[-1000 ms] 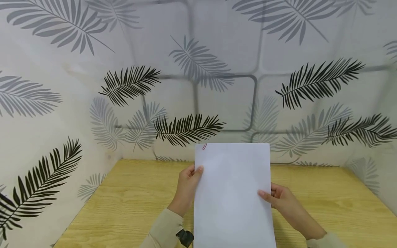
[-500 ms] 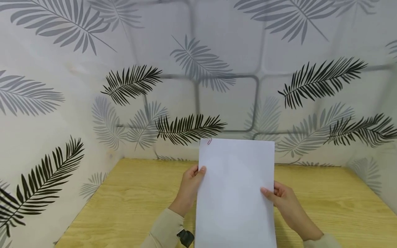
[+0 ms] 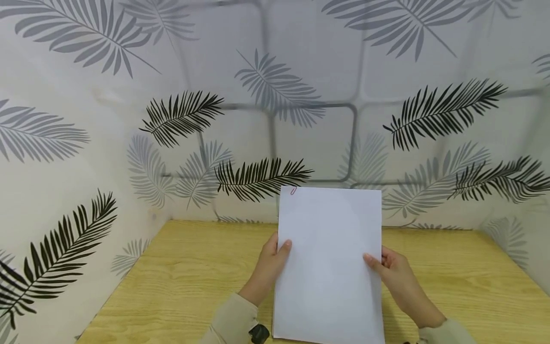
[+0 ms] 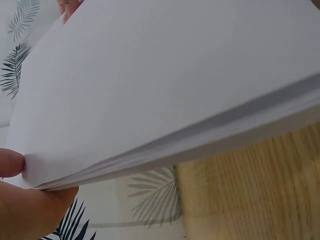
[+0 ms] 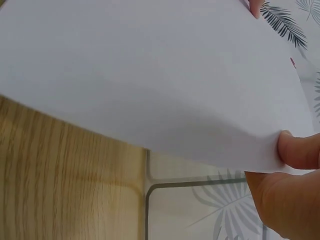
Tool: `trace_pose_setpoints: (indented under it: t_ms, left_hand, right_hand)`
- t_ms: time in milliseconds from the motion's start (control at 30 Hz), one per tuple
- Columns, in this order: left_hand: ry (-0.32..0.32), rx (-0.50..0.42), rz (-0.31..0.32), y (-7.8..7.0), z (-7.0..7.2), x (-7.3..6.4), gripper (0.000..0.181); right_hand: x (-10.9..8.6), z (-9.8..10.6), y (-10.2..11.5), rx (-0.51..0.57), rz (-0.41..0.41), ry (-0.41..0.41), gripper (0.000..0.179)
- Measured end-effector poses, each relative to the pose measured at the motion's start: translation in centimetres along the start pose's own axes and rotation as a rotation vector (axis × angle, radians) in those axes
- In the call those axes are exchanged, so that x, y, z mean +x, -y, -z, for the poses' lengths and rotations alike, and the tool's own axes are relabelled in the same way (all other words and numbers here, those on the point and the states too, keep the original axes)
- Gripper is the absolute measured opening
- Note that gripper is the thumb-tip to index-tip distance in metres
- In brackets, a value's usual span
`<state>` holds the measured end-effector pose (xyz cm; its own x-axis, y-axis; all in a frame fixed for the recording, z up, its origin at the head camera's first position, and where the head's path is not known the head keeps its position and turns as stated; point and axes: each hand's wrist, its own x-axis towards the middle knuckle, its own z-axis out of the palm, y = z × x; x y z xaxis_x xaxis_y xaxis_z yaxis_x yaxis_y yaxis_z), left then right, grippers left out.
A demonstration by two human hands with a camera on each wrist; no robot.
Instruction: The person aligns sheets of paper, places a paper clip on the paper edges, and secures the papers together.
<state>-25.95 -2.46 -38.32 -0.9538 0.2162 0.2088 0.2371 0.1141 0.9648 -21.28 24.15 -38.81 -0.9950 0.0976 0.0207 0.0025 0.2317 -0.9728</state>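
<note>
A stack of white paper sheets [image 3: 328, 267] is held up in front of me, tilted, blank on the side that shows. A red paper clip [image 3: 293, 190] sits at its top left corner. My left hand [image 3: 269, 265] pinches the left edge, thumb on the front and fingers behind. On the opposite edge, lower than the clip, my right hand [image 3: 397, 277] grips the stack the same way. Several layers show along the edge of the paper [image 4: 150, 150] in the left wrist view. The fingers behind the sheets are mostly hidden.
Below lies a wood-grain table [image 3: 185, 282]. Behind and beside it stand pale walls [image 3: 318, 143] with a leaf pattern. A dark band with a small device [image 3: 259, 333] is at the left wrist.
Both hands have raised the paper stack slightly and shifted it a little right; its lower edge now shows in the head view. The grip on both sides stays.
</note>
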Motion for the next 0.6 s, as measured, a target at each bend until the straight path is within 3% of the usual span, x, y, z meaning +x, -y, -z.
trace_pose_setpoints:
  t_ms: [367, 600]
  left_hand:
    - [-0.010, 0.191, -0.043, 0.53, -0.56, 0.04, 0.029]
    - [0.013, 0.257, -0.020, 0.86, -0.77, 0.25, 0.024]
  right_hand:
    - [0.12, 0.19, -0.14, -0.125, 0.005, -0.020, 0.047]
    - [0.32, 0.41, -0.34, -0.139, -0.001, 0.017, 0.045]
